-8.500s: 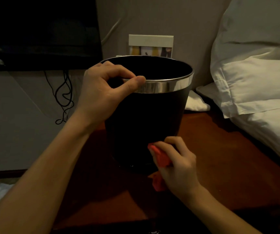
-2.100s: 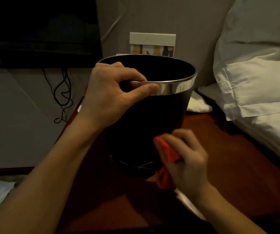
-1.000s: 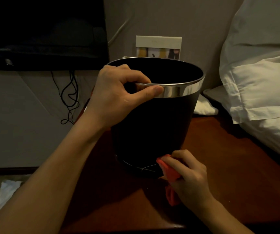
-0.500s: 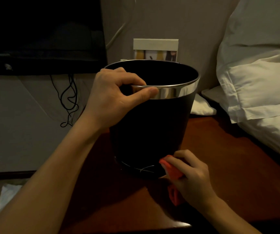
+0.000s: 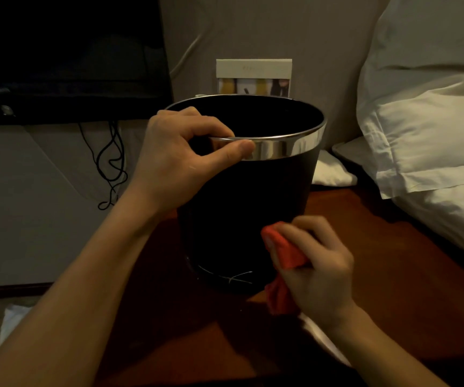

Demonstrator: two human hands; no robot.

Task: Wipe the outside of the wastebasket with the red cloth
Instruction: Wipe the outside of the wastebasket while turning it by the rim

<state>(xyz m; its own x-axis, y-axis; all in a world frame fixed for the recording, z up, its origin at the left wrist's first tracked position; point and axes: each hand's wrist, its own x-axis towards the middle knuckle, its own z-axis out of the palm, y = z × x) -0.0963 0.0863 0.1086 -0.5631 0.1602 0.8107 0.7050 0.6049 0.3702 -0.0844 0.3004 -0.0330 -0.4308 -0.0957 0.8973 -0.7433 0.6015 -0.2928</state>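
Note:
A black wastebasket (image 5: 242, 208) with a shiny metal rim band stands upright on a dark reddish wooden table (image 5: 392, 247). My left hand (image 5: 180, 157) grips the near left part of the rim, thumb on the outside of the band and fingers curled over the edge. My right hand (image 5: 317, 272) holds a bunched red cloth (image 5: 283, 252) and presses it against the lower right side of the wastebasket's outer wall. A tail of the cloth hangs down below my palm. The wastebasket's far side is hidden.
White pillows (image 5: 426, 129) crowd the right side, reaching over the table's far right edge. A small framed card (image 5: 254, 76) stands behind the wastebasket against the wall. A dark screen (image 5: 66, 57) with dangling black cables (image 5: 110, 163) is at the left. White paper (image 5: 10, 322) lies on the floor.
My right hand with the red cloth has slid up the wastebasket's side from near its base. My left hand keeps its grip on the rim.

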